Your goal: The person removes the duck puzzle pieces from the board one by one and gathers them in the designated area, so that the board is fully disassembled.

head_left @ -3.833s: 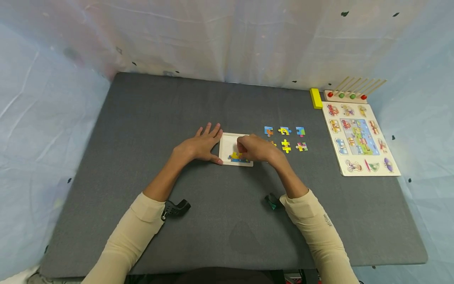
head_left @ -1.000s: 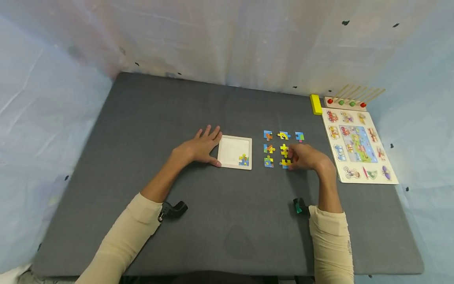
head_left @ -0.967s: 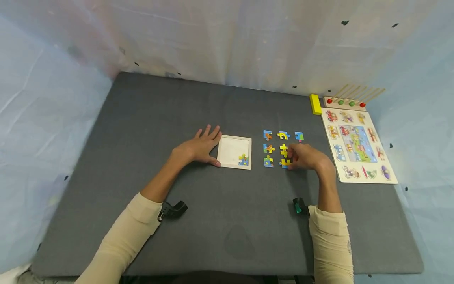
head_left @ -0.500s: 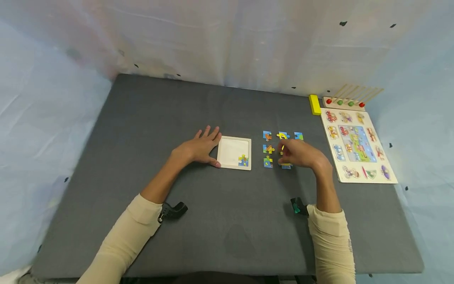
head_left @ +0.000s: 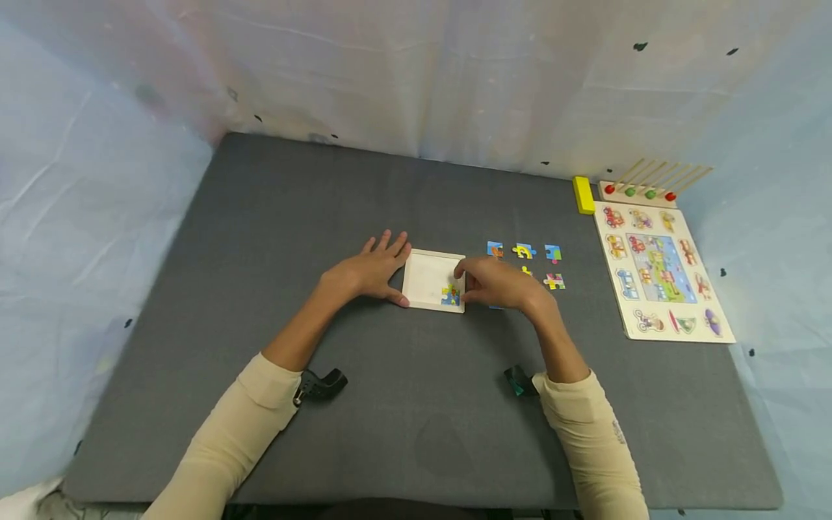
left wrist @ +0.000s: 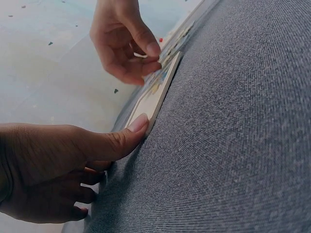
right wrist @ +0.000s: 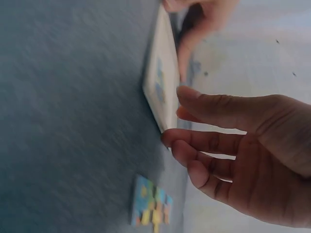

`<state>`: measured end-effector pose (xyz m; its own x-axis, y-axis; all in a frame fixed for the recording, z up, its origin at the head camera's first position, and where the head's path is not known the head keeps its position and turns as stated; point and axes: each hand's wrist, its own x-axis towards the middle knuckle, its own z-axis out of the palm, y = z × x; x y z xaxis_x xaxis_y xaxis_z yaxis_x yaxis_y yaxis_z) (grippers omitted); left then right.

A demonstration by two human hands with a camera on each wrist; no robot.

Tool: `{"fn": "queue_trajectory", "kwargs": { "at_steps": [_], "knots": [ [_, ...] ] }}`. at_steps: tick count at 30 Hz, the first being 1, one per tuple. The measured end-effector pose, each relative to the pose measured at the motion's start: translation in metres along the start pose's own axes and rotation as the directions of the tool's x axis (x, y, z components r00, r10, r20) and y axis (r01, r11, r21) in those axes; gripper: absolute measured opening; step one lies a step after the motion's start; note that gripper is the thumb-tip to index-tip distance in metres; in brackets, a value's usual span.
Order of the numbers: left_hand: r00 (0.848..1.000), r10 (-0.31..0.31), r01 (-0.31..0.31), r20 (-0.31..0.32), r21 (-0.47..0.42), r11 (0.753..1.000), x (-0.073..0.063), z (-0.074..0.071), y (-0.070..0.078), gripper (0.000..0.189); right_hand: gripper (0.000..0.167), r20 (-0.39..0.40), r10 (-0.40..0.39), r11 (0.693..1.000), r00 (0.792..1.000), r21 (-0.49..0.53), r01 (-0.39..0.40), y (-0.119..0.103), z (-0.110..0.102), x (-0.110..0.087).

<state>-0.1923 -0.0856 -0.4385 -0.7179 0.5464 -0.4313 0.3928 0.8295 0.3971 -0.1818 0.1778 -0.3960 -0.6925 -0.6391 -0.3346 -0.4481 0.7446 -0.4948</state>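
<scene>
My left hand (head_left: 367, 271) lies with spread fingers at the left side of a shallow square wooden puzzle tray (head_left: 425, 279). Its thumb (left wrist: 139, 123) rests on the tray's near left corner. One blue and yellow jigsaw piece (head_left: 448, 296) sits in the tray's near right corner. My right hand (head_left: 497, 282) is over the tray's right edge, thumb and bent fingers just above that corner. I cannot tell whether a piece is between its fingertips. Further loose jigsaw pieces (head_left: 524, 251) lie in rows right of the tray, some hidden under this hand.
At the far right lies a large wooden picture board (head_left: 617, 278). Behind it stand a peg stand (head_left: 640, 193) with red and green beads and a yellow block (head_left: 583, 195). The grey table (head_left: 325, 180) ends at pale hanging sheets at the back.
My right hand has come left from the loose pieces to the tray's near right corner, uncovering a piece in the right column. My left hand stays at the tray's left edge.
</scene>
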Motion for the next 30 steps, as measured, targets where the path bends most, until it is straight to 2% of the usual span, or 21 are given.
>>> {"fn": "queue_trajectory", "kwargs": {
  "at_steps": [3,11,14,19,23,30],
  "knots": [
    [1.000,0.005,-0.005,0.001,0.002,1.000,0.001,0.000,0.000,0.118,0.040,-0.003,0.007,1.000,1.000,-0.017,-0.007,-0.004,0.007,0.005],
    [1.000,0.006,-0.006,-0.002,0.003,1.000,0.001,0.000,0.001,0.118,0.033,-0.018,0.091,0.994,0.996,-0.066,-0.092,-0.010,0.015,0.011],
    [1.000,0.001,-0.001,-0.002,-0.001,1.000,0.000,0.000,0.001,0.118,0.034,-0.047,0.094,0.993,0.994,-0.067,-0.097,-0.011,0.016,0.013],
    [1.000,0.005,-0.005,-0.004,-0.018,1.000,-0.003,-0.001,0.001,0.117,0.036,-0.115,0.050,0.997,0.992,-0.053,-0.057,-0.012,0.016,0.012],
    [1.000,0.001,-0.001,-0.001,-0.014,1.000,-0.002,0.000,0.000,0.116,0.035,-0.130,0.020,1.000,0.991,-0.015,-0.022,-0.011,0.016,0.012],
    [1.000,0.010,-0.010,0.007,-0.019,1.000,-0.003,-0.002,-0.001,0.117,0.022,-0.177,-0.028,0.996,0.984,0.075,0.042,-0.005,0.011,0.000]
  ]
}}
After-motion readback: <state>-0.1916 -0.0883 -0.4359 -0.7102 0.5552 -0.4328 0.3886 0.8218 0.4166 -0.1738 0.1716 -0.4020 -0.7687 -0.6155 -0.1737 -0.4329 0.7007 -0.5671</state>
